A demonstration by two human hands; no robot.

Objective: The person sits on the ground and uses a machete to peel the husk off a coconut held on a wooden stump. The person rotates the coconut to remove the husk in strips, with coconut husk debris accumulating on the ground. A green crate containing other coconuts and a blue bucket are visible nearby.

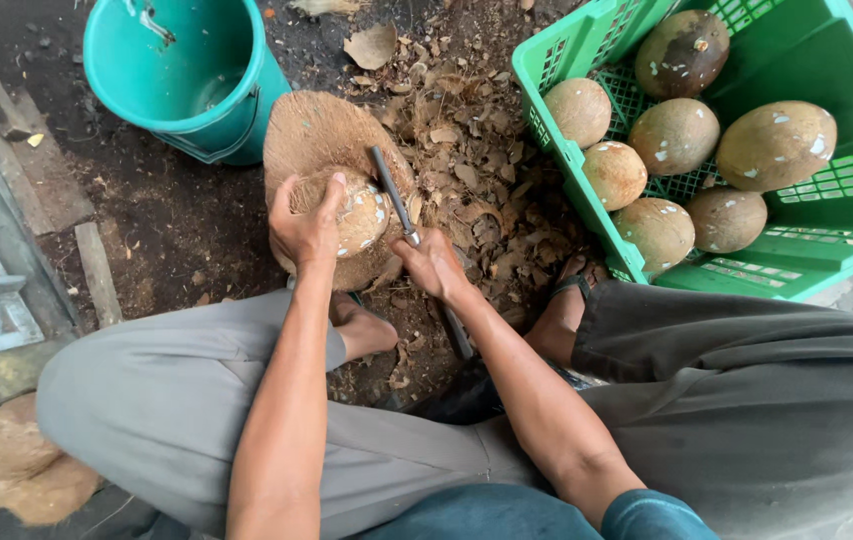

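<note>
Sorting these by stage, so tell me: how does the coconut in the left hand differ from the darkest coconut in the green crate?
The held coconut is pale tan with white patches, gripped over a husk block; the darkest coconut is brown-black, lying loose in the green crate. A blade touches only the held one. Both are husked and round.

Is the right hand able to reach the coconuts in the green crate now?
Probably not at once: the right hand grips a blade against the coconut. The green crate is open-topped, nothing covering it.

An outdoor coconut-peeling yard: dirt ground [177,215] strewn with shell scraps [477,170], crate of coconuts [797,60].
</note>
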